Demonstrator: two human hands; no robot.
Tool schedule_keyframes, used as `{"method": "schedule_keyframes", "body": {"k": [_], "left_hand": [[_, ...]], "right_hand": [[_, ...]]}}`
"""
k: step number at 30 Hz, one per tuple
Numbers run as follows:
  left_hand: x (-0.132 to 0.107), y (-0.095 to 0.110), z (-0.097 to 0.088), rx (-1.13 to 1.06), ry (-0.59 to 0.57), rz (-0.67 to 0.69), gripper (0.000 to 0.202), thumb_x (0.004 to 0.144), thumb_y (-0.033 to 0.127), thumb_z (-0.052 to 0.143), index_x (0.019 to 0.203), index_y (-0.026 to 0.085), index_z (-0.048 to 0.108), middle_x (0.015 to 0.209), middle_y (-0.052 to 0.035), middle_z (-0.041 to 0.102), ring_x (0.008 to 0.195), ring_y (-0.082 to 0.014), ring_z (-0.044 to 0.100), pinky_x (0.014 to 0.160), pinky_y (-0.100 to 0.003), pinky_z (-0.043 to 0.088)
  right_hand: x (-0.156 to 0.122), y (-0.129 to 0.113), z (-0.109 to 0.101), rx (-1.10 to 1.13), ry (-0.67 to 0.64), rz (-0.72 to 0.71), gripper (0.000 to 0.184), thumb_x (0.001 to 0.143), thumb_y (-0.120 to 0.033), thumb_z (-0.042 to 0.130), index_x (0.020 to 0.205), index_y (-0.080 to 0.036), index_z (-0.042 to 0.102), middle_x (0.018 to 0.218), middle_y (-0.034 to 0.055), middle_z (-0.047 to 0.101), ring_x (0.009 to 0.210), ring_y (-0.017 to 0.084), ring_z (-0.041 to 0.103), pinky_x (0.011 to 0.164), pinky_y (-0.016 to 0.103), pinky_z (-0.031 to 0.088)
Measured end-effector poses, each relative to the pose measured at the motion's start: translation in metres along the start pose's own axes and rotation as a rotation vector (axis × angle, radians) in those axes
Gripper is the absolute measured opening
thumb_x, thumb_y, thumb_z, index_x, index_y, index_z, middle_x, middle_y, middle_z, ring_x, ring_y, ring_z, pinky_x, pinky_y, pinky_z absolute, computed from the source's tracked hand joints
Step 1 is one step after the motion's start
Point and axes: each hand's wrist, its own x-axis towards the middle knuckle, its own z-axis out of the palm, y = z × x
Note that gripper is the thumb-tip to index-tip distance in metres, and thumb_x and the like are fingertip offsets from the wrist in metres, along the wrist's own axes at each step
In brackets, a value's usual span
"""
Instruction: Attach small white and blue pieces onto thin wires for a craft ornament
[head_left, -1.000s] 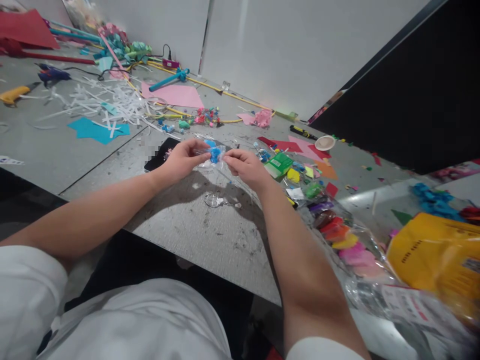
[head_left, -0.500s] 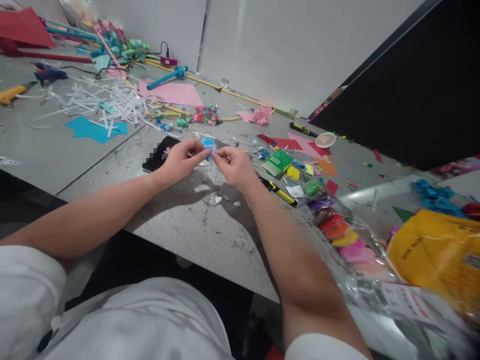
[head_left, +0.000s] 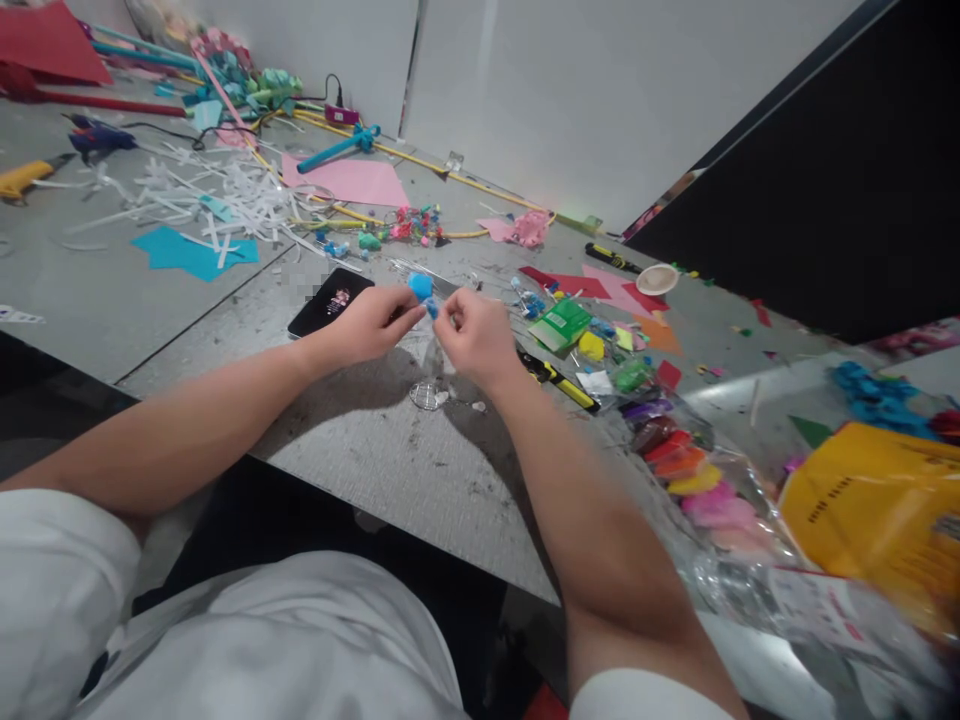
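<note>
My left hand (head_left: 369, 325) pinches a small blue lump (head_left: 420, 287) between thumb and fingertips, held just above the grey table (head_left: 390, 450). Close to its right, my right hand (head_left: 471, 335) is curled with its fingertips pinched at a small blue bit right beside the lump. A thin clear wrapper hangs between the hands; it is hard to make out. A small round wire piece (head_left: 427, 394) lies on the table under the hands. A black phone (head_left: 331, 301) lies just behind my left hand.
Clear bag of coloured clay sticks (head_left: 679, 465) and a yellow packet (head_left: 870, 515) lie at right. A green box (head_left: 561, 324), a yellow-black cutter (head_left: 559, 379), paper scraps (head_left: 196, 252), white strips (head_left: 217, 195), glue guns (head_left: 30, 178) and a white cup (head_left: 656, 278) crowd the back.
The hands have drawn closer together and the blue lump has come out of its clear wrapper, now standing above my left fingertips. The view shifted slightly.
</note>
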Motion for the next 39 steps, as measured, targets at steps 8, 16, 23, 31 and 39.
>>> {"method": "schedule_keyframes", "body": {"k": [8, 16, 23, 31, 39], "left_hand": [[0.0, -0.016, 0.009, -0.153, 0.061, 0.026, 0.041, 0.114, 0.061, 0.089, 0.101, 0.027, 0.068, 0.102, -0.0066, 0.076, 0.096, -0.0278, 0.072, 0.085, -0.041, 0.058], [0.001, -0.016, 0.007, -0.537, -0.037, -0.065, 0.055, 0.107, 0.064, 0.096, 0.138, 0.02, 0.083, 0.147, -0.0199, 0.087, 0.145, -0.0393, 0.08, 0.12, -0.053, 0.07], [0.002, -0.012, 0.006, -0.712, -0.046, -0.108, 0.06, 0.087, 0.05, 0.115, 0.134, 0.025, 0.087, 0.131, -0.0124, 0.091, 0.123, -0.0339, 0.085, 0.105, -0.047, 0.07], [0.0, 0.009, 0.001, -0.768, -0.065, -0.34, 0.028, 0.09, 0.021, 0.106, 0.095, 0.019, 0.079, 0.086, -0.0028, 0.077, 0.082, -0.0184, 0.069, 0.086, -0.036, 0.062], [0.0, 0.015, 0.0, -0.741, -0.066, -0.364, 0.024, 0.095, 0.023, 0.101, 0.092, 0.019, 0.078, 0.081, -0.0003, 0.071, 0.076, -0.0157, 0.061, 0.083, -0.035, 0.055]], "right_hand": [[0.0, -0.001, -0.01, 0.047, -0.041, -0.049, 0.011, 0.08, -0.02, 0.052, 0.07, -0.017, 0.05, 0.063, -0.0036, 0.045, 0.059, 0.009, 0.039, 0.061, 0.024, 0.029], [0.002, 0.001, -0.02, 0.3, -0.124, -0.014, 0.015, 0.085, -0.027, 0.049, 0.078, -0.014, 0.054, 0.062, -0.0051, 0.042, 0.052, 0.004, 0.033, 0.052, 0.019, 0.028], [0.002, 0.002, -0.035, 0.529, -0.294, 0.001, 0.016, 0.085, -0.03, 0.051, 0.081, -0.015, 0.054, 0.058, -0.0067, 0.04, 0.049, 0.004, 0.033, 0.048, 0.019, 0.027], [0.004, 0.013, -0.039, 0.214, -0.134, 0.01, 0.013, 0.083, -0.027, 0.056, 0.079, -0.014, 0.057, 0.06, -0.006, 0.043, 0.052, 0.004, 0.033, 0.05, 0.02, 0.026], [0.004, 0.018, -0.031, 0.386, -0.114, 0.088, 0.02, 0.071, -0.032, 0.071, 0.079, -0.014, 0.068, 0.054, -0.0068, 0.038, 0.052, 0.005, 0.029, 0.05, 0.022, 0.022]]}}
